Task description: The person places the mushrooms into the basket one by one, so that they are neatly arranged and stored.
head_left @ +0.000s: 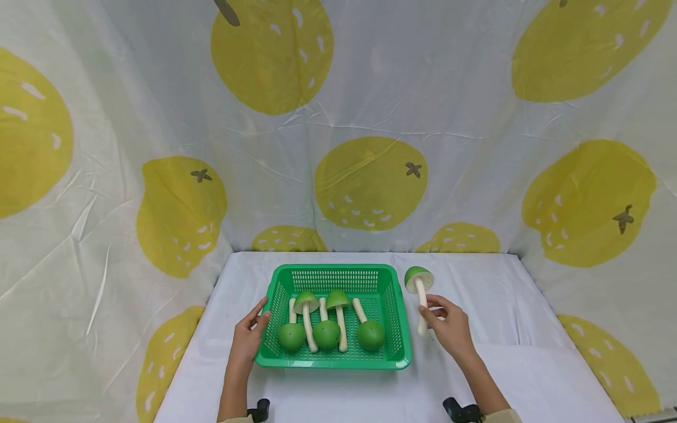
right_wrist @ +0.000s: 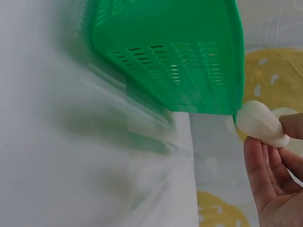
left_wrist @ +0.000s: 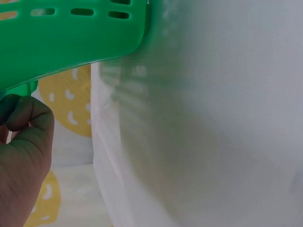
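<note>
A green plastic basket with slotted walls stands in the middle of the table. In it lie several green-capped toy mushrooms with white stems, side by side, caps facing both ways. My left hand grips the basket's left rim; the left wrist view has the thumb at the rim. Right of the basket, my right hand pinches another toy mushroom by its stem, cap up and away from me. The right wrist view shows the stem's rounded end between thumb and fingers; the cap is hidden there.
A white cloth covers the table. Behind and at both sides hangs a pale curtain printed with yellow fruit. Black wrist straps show at the bottom of the head view.
</note>
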`<state>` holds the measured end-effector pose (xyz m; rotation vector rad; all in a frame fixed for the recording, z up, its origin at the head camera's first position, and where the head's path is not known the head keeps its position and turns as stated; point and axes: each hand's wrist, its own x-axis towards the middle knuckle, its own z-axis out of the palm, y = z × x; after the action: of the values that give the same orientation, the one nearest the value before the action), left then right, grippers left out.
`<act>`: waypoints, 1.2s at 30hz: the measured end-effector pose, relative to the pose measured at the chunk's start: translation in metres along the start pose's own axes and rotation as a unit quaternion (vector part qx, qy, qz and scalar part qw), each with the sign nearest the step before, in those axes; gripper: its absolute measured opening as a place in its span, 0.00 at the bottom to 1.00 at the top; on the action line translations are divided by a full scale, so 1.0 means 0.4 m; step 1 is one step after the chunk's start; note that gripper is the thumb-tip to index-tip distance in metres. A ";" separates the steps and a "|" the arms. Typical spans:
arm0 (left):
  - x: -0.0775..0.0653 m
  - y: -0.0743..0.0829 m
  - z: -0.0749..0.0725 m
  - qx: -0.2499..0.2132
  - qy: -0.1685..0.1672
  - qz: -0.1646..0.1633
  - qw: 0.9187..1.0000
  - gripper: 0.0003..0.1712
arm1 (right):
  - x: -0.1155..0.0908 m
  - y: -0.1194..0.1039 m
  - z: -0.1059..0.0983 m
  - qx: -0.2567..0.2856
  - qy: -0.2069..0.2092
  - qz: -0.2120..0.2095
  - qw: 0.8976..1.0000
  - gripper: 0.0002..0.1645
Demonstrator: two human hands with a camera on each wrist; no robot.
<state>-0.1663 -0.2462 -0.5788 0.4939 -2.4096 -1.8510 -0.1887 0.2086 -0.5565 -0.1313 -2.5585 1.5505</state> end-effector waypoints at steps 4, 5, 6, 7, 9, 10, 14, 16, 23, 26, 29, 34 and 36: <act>0.001 -0.002 0.000 0.000 0.003 -0.002 1.000 0.28 | 0.003 -0.019 0.008 0.012 -0.005 -0.005 1.000 0.22; 0.000 -0.002 0.001 0.000 0.004 -0.003 1.000 0.28 | 0.003 -0.023 0.011 0.013 -0.007 -0.003 1.000 0.22; 0.000 -0.003 0.001 0.001 0.005 -0.003 1.000 0.28 | 0.003 -0.027 0.012 0.015 -0.009 -0.003 1.000 0.22; 0.000 -0.004 0.001 0.000 0.005 -0.004 1.000 0.28 | 0.003 -0.031 0.014 0.017 -0.010 -0.002 1.000 0.22; -0.002 -0.004 0.001 -0.003 0.006 -0.006 1.000 0.28 | 0.002 -0.037 0.018 0.018 -0.013 0.000 1.000 0.22; -0.002 -0.005 0.001 -0.003 0.006 -0.006 1.000 0.28 | 0.002 -0.039 0.019 0.020 -0.014 0.002 1.000 0.23; 0.000 -0.008 0.002 -0.002 0.008 -0.005 1.000 0.28 | 0.002 -0.045 0.027 0.021 -0.020 0.000 1.000 0.23; 0.002 -0.010 0.002 0.001 0.008 -0.003 1.000 0.28 | 0.003 -0.048 0.031 0.022 -0.023 -0.003 0.999 0.23; 0.003 -0.012 0.002 0.000 0.008 -0.001 1.000 0.28 | 0.008 -0.062 0.047 0.029 -0.028 -0.020 0.999 0.23; 0.004 -0.011 0.003 0.000 0.006 0.003 1.000 0.28 | 0.009 -0.068 0.056 0.034 -0.032 -0.022 0.999 0.22; 0.005 -0.011 0.003 0.001 0.004 0.003 1.000 0.28 | 0.011 -0.069 0.065 0.036 -0.038 -0.020 0.998 0.23; 0.005 -0.009 0.003 0.001 0.005 0.000 1.000 0.28 | 0.012 -0.070 0.081 0.036 -0.042 -0.022 0.998 0.23; 0.004 -0.010 0.004 0.002 0.005 0.000 1.000 0.28 | 0.013 -0.071 0.087 0.035 -0.041 -0.022 0.998 0.22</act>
<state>-0.1674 -0.2463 -0.5831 0.5012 -2.4070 -1.8399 -0.1997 0.1657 -0.5467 -0.0035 -2.5464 1.6605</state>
